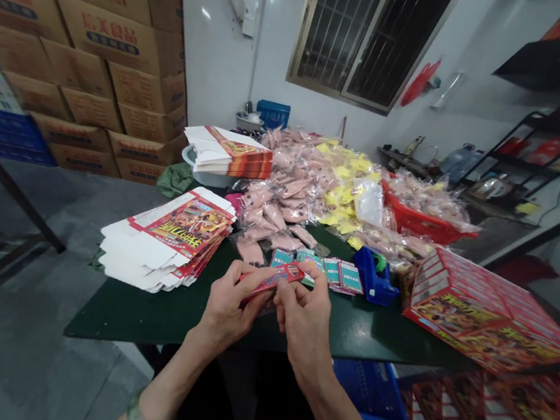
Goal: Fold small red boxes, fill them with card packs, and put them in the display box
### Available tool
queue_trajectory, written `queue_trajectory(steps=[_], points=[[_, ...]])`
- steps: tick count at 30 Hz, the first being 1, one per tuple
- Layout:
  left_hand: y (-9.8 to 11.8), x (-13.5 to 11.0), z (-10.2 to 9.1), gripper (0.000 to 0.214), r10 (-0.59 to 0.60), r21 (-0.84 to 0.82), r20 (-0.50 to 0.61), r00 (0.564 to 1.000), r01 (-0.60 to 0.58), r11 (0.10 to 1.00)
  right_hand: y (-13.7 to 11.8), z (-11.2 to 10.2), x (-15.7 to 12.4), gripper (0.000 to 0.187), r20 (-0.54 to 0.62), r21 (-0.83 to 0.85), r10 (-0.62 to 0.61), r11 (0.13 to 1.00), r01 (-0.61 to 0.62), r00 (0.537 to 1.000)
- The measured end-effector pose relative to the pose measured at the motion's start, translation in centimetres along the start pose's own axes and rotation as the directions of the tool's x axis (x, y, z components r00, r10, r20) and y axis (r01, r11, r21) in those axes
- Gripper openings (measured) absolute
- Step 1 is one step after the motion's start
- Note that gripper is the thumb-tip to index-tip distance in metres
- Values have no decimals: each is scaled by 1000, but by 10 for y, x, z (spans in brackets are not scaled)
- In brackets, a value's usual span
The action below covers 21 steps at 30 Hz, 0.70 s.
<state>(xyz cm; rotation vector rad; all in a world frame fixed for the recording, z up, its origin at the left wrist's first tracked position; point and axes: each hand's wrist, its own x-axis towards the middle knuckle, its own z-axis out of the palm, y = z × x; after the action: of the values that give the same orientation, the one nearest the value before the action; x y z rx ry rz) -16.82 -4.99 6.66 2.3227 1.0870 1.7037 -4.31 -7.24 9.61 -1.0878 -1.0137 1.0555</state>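
Over the front edge of the green table, a small red printed box [281, 275] is held between both hands, its narrow side facing up. My left hand [232, 298] wraps round its left part. At its right end, my right hand [308, 305] has its fingers closed on the box's end. The underside of the box is hidden by the fingers. Just beyond lie teal and white cards [338, 275] in small stacks. Pink items in clear plastic bags [287, 197] heap up behind them. Flat printed cartons [175, 236] lie piled to the left.
A blue tape dispenser [378, 277] stands right of the cards, beside packed red boxes [486, 311]. Yellow packets [341, 184] and a red basket [415, 220] of bagged items are farther back. Another stack of cartons [230, 153] rests on a basin. A blue crate [373, 392] sits below the table.
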Motion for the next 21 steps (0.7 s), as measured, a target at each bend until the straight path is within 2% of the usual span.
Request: queue_trajectory(steps=[2,6,10,16,21], points=[[0,2,-1,39,-7,0,25,1000,7,1000,0,-3,-2,34,11,16,-1,1000,1,1000],[3,3,1,41,-53,-9,-18,998,53,999,-11,-11,-9,31,15,28,-26,999,25,1000],[5,1,3,38,-75,10,-56,996,76,997,-21,-15,-11,23,95,43,-30,999,26,995],[5,-2,2,40,-71,41,-46,996,73,996,-12,-13,-2,22,120,110,16,993,-29,993],[6,1,1,37,-39,44,-55,998,42,998,-12,-13,0,21,128,71,38,996,-47,991]])
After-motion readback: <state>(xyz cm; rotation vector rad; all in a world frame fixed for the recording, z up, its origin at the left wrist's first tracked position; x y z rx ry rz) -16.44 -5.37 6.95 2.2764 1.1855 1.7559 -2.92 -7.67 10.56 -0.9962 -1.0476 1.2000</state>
